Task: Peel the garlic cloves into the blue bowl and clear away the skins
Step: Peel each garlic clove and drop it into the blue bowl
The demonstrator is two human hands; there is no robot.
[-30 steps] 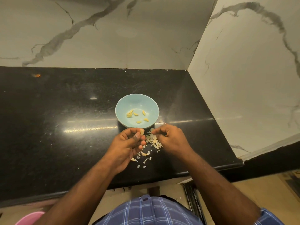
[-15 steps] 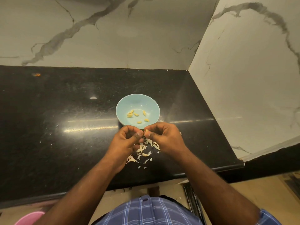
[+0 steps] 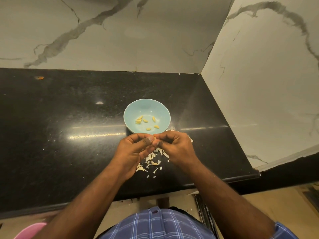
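Both your hands have closed together since a second ago, meeting just in front of the blue bowl (image 3: pixel 131 116).

Your left hand (image 3: pixel 133 150) and right hand (image 3: pixel 174 146) now pinch one garlic clove (image 3: pixel 155 139) between their fingertips, over the skins (image 3: pixel 153 159) scattered on the worktop (image 3: pixel 51 135). Six peeled cloves (image 3: pixel 145 123) lie in the bowl, so you look well into the peeling; whether unpeeled ones remain you cannot tell, and clearing the skins is not yet done. No writing or label shows.
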